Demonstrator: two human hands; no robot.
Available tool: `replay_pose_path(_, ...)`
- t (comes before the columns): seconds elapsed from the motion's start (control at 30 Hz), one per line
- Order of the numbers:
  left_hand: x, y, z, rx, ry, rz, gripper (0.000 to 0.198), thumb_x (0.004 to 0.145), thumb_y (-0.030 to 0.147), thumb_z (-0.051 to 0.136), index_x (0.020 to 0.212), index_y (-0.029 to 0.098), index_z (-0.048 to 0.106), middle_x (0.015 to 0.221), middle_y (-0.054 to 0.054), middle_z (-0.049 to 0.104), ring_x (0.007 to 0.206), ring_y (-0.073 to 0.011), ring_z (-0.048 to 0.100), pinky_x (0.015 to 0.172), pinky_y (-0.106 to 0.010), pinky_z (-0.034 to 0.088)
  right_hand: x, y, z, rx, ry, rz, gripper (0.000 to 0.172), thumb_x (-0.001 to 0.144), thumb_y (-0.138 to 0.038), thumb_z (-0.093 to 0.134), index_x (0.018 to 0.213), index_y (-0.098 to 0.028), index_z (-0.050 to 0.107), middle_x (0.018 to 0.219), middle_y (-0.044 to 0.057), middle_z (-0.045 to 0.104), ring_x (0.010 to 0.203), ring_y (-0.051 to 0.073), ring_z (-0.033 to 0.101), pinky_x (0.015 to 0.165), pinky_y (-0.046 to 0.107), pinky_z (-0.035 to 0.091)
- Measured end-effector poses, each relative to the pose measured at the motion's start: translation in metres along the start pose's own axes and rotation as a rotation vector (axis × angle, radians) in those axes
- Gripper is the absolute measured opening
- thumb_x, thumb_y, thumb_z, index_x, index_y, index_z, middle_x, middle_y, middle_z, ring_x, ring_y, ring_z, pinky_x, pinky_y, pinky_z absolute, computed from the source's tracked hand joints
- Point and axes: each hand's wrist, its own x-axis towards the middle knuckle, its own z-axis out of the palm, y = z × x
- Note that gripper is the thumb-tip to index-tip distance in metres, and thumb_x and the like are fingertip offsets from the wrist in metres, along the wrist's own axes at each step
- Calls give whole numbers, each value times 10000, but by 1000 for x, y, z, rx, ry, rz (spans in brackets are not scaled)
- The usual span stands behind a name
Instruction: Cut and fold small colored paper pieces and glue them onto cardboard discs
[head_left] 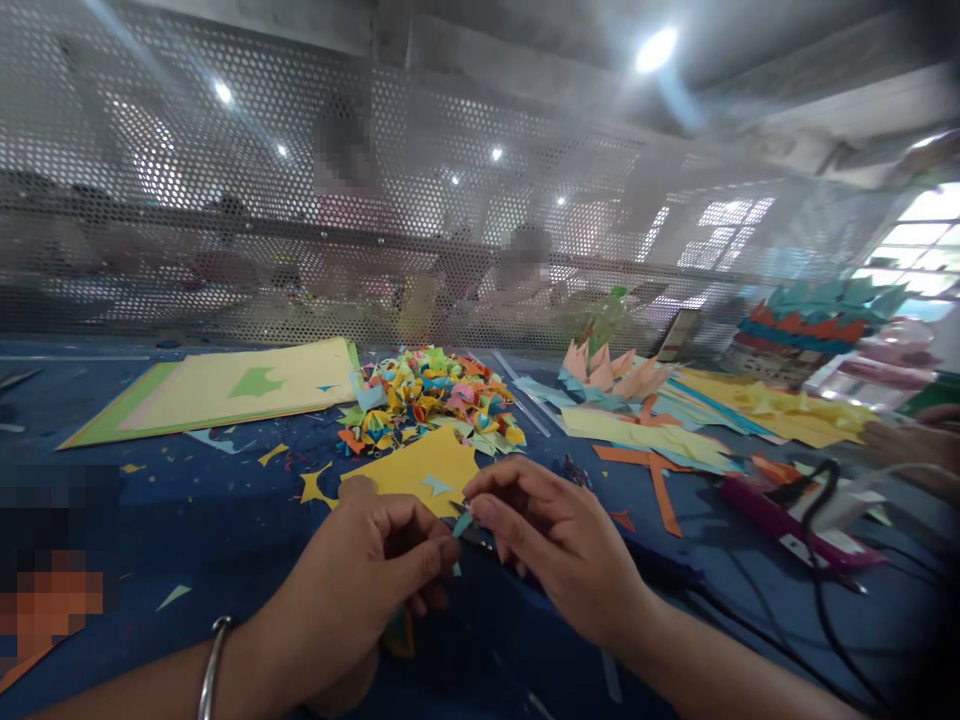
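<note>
A small teal piece of paper [463, 523] is pinched between the fingertips of my left hand [367, 570]. My right hand [551, 540] closes thumb and fingers at the paper's other end, and its lower fingers curl out of sight. Just behind and below the fingertips lies a dark metal tool [480, 541], mostly covered by my hands. A yellow paper sheet [405, 470] with a light blue scrap [436, 486] on it lies beyond them. Past that rises a heap of small folded paper pieces [435, 390] in many colours.
Stacked paper sheets [225, 395] lie at the left back. Peach paper points [607, 370] and orange strips [664, 500] are on the right. A purple power strip [795, 525] with black cables [817, 560] sits at the right. Another person's hand [915, 450] is at the right edge.
</note>
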Motion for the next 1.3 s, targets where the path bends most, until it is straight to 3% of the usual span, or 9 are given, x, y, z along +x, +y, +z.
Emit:
replay_pose_path(0.17,-1,1,-1,18,7,-4,214,702,349,646,603,163,610,472,19,586,436,-101,524,447,-194,390,1,0,-1,16,-18,37,224,892,-424,510,901,-221,602,570,-57,497,444,66,443,418,167,373)
replay_pose_path(0.5,-1,-4,1,50,-16,2,213,749,341,600,638,160,583,490,22,566,435,-103,504,459,-210,394,3,-1,2,-40,-76,1,187,870,-358,550,771,-204,586,641,-40,516,495,73,431,467,186,368)
replay_pose_path(0.6,-2,-4,-1,127,-11,91,192,769,323,584,660,166,605,547,15,582,508,-120,531,516,-227,407,3,-1,1,-70,-69,-11,199,873,-353,546,752,-199,581,630,-42,502,497,73,422,473,189,358)
replay_pose_path(0.7,-3,-4,-4,206,38,223,95,768,264,597,792,183,641,750,-10,654,693,-151,587,650,-250,429,4,0,2,-97,-73,-16,200,872,-350,552,755,-191,583,630,-43,504,514,74,432,493,189,361)
replay_pose_path(0.77,-3,-4,-4,186,47,242,108,748,228,616,850,192,615,815,-12,653,750,-161,591,682,-261,435,4,0,2,-110,-79,-32,194,874,-344,554,766,-187,592,650,-36,527,549,80,458,521,190,372)
replay_pose_path(1.0,3,-7,-3,-28,22,225,144,723,243,665,721,183,534,655,39,548,615,-112,512,584,-219,402,3,-2,1,-143,-97,-89,172,873,-322,558,768,-190,595,674,-36,555,607,89,488,568,194,378)
replay_pose_path(1.2,10,-8,-15,-151,163,105,293,653,269,739,875,170,575,685,15,622,661,-135,586,656,-248,454,7,3,-12,-250,-19,-74,213,898,-355,504,770,-196,561,662,-35,504,600,100,461,548,203,369)
replay_pose_path(1.3,11,-8,-19,-179,236,103,302,641,298,752,864,154,608,728,-11,642,701,-147,602,689,-261,473,9,7,-25,-405,-44,-52,176,898,-319,491,790,-200,561,688,-25,533,605,110,481,547,215,376)
